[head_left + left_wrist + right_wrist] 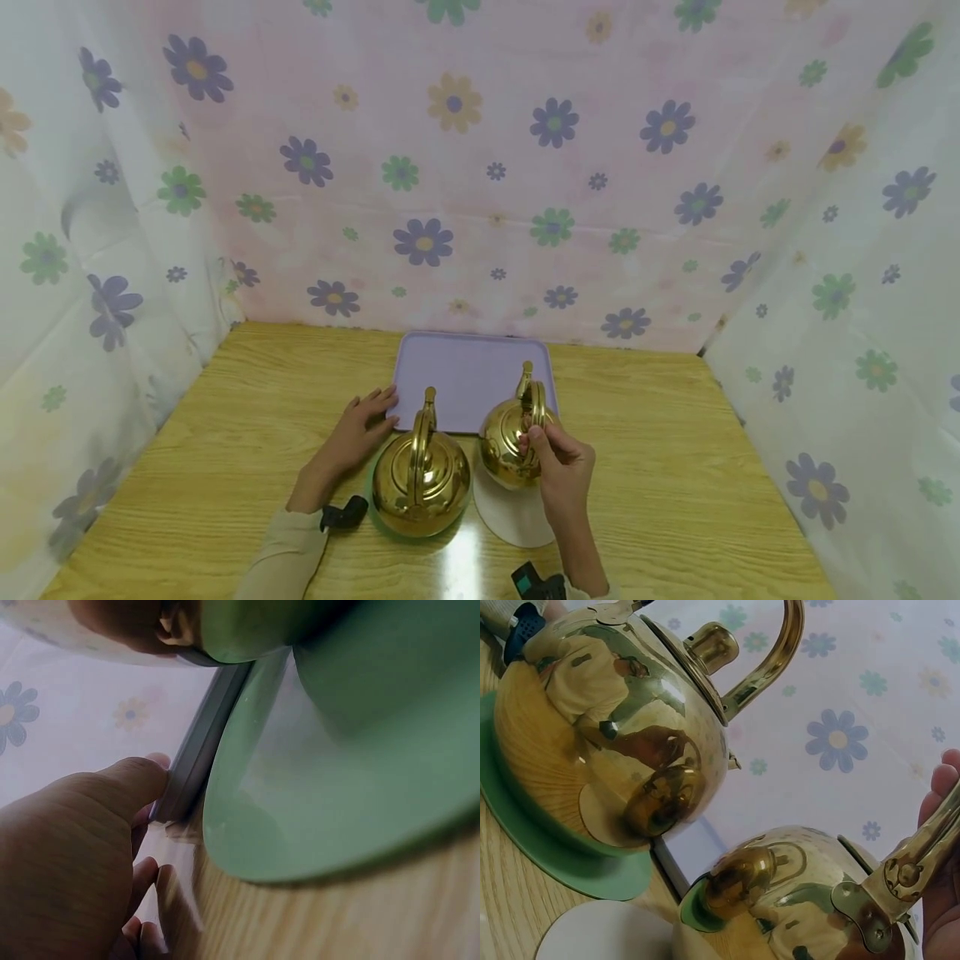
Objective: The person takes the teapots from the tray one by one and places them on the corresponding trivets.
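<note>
A smaller gold kettle (510, 442) has its arched handle gripped by my right hand (567, 467). It overlaps the front right edge of the lilac tray (457, 367) and the far part of a round white mat (517, 521); I cannot tell whether its base touches either. My left hand (362, 429) touches the tray's front left corner with fairly straight fingers, its thumb (139, 780) at the rim. Between the hands, a larger gold kettle (420, 492) stands upright on a round green mat (337, 832), its spout towards the tray.
The wooden table (660, 467) extends to both sides. Flower-print curtains (480, 192) close off the back and both sides. Each wrist wears a black camera strap, the left one (345, 512) close beside the larger kettle.
</note>
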{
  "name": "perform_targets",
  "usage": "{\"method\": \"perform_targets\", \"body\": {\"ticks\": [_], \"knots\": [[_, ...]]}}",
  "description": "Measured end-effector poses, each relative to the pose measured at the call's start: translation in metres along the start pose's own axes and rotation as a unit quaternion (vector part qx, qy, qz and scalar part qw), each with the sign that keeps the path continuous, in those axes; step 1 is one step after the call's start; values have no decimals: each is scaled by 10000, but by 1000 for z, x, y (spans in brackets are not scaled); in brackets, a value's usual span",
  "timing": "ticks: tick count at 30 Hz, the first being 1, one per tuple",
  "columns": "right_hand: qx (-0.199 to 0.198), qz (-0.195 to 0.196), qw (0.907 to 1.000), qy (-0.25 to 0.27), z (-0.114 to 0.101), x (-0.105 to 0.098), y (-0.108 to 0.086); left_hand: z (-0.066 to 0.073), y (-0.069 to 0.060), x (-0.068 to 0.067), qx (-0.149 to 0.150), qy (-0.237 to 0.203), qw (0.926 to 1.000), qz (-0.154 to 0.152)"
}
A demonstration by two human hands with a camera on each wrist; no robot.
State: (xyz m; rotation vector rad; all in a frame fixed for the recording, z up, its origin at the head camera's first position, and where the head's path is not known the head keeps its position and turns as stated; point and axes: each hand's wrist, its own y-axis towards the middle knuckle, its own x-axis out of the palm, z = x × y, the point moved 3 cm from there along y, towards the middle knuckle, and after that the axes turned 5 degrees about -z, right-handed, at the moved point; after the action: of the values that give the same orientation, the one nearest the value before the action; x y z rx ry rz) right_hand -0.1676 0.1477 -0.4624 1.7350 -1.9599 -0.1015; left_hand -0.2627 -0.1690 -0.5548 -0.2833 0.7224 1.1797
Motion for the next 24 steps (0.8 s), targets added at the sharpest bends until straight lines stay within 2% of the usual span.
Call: {"method": "perform_targets", "body": {"ticks": [8,17,24], "knots": [[42,-25,10000,48,-3,-1,-4,2,-1,-1,-3,48,10000,40],[-284,-240,9993,38,-7,-1,-6,4,0,-1,-37,49,10000,1],[-39,-112,9998,148,-7,0,-8,6,-1,-1,-49,-1,10000,25]]}}
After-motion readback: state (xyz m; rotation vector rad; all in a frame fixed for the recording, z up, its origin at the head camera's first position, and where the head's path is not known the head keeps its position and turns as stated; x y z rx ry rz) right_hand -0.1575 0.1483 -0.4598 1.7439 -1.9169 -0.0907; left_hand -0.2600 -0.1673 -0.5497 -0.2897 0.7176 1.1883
